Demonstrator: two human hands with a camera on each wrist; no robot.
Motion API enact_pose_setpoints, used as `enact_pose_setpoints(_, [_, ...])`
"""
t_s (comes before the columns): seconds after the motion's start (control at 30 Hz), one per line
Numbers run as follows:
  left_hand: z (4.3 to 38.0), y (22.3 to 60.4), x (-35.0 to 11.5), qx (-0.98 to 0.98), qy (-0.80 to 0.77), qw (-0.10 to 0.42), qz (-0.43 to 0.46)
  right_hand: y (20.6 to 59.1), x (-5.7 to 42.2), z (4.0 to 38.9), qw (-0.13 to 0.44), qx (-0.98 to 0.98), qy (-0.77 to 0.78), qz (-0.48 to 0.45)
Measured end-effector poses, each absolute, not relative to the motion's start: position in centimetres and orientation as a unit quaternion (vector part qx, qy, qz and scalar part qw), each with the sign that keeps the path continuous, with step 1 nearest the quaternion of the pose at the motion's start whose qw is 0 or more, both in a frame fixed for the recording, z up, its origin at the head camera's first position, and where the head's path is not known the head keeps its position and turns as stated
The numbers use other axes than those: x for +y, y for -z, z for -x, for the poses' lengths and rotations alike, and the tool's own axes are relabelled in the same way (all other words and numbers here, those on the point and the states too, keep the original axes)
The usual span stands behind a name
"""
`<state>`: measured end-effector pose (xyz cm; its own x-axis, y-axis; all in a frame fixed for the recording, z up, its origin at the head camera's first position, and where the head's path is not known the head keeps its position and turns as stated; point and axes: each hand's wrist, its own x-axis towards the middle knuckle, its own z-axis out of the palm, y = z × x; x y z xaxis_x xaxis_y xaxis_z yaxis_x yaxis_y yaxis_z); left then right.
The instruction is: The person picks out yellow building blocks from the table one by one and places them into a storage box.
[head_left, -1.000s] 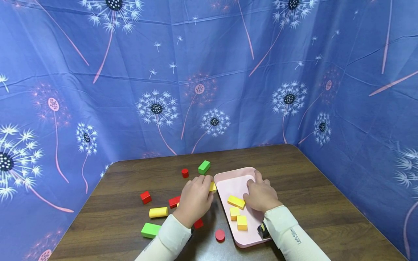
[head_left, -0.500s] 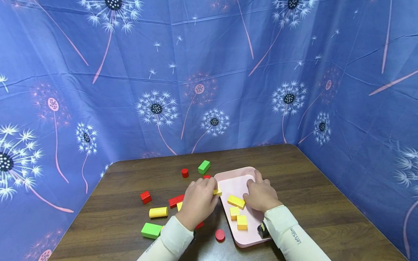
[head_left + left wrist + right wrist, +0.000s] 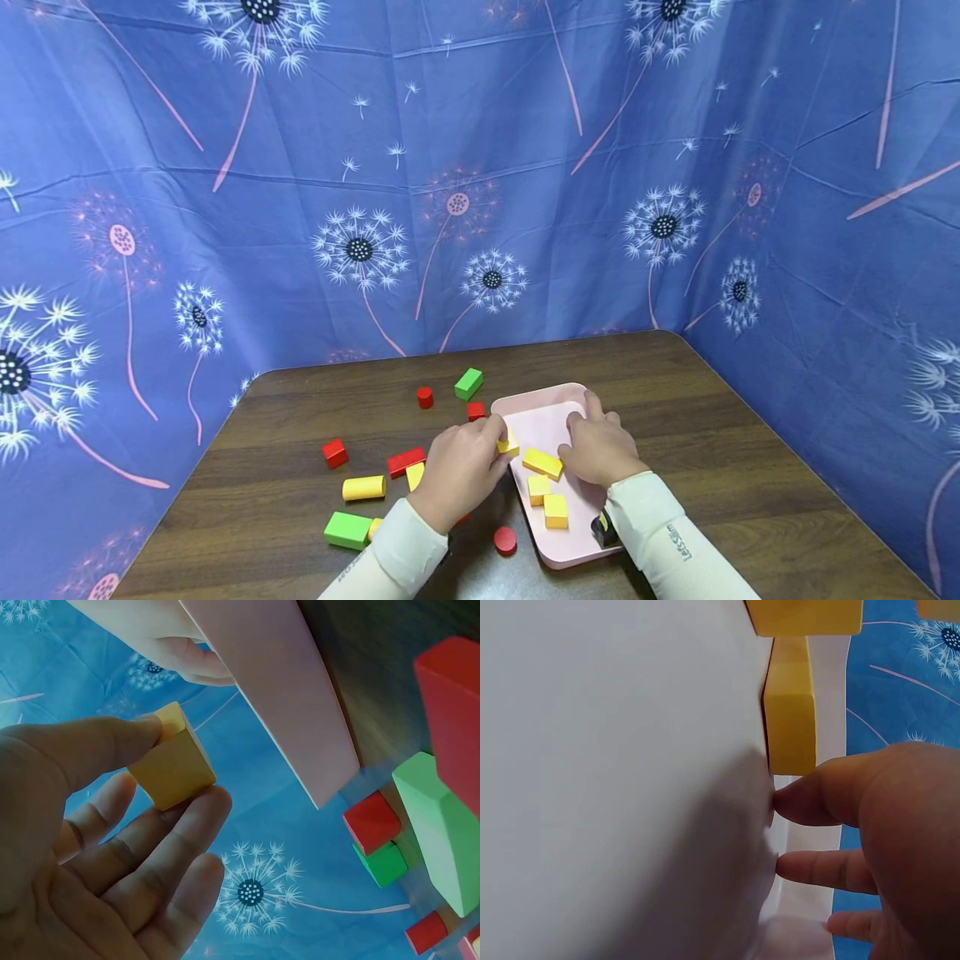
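Note:
Between thumb and fingers my left hand [image 3: 461, 468] pinches a yellow cube-like block [image 3: 174, 766], held over the left rim of the pink tray [image 3: 542, 417]. In the left wrist view the block is off any surface and the hand's other fingers are spread below it. My right hand [image 3: 602, 450] is inside the tray, its fingertips touching the tray floor. Close to its thumb lies a yellow rectangular block [image 3: 791, 724]. Two smaller yellow blocks, one at the middle [image 3: 538, 490] and one nearer the front [image 3: 556, 512], also lie in the tray.
Left of the tray lie a yellow cylinder [image 3: 364, 488], a large green block [image 3: 347, 530], a long red block [image 3: 406, 462] and a red cube [image 3: 334, 453]. A red disc [image 3: 506, 541] sits near the tray's front. A small green block [image 3: 468, 384] and red cylinder [image 3: 425, 397] stand farther back.
My left hand has moved right and slightly nearer, bringing the yellow block from beside the tray to over its left rim. A red block behind that hand has come into view. My right hand stays put.

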<state>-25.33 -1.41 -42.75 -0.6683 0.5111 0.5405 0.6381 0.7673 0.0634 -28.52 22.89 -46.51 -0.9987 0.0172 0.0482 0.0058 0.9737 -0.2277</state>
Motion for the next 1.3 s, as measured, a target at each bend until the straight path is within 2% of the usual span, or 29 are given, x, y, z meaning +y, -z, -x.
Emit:
enact_pose_setpoints(0.67, [25.1,44.0,-0.3,-0.902,0.112,0.235,0.343,46.6,23.1,28.7,0.034,-0.993,-0.114,-0.002])
enact_pose_setpoints(0.93, [25.0,44.2,-0.1,-0.908,0.103,0.212,0.346,46.4,22.9,28.6,0.031,-0.993,-0.111,0.001])
enact_pose_setpoints(1.3, [25.1,44.7,-0.1,-0.898,0.102,0.230,0.360,46.5,23.0,28.6,0.029,-0.994,-0.110,-0.001])
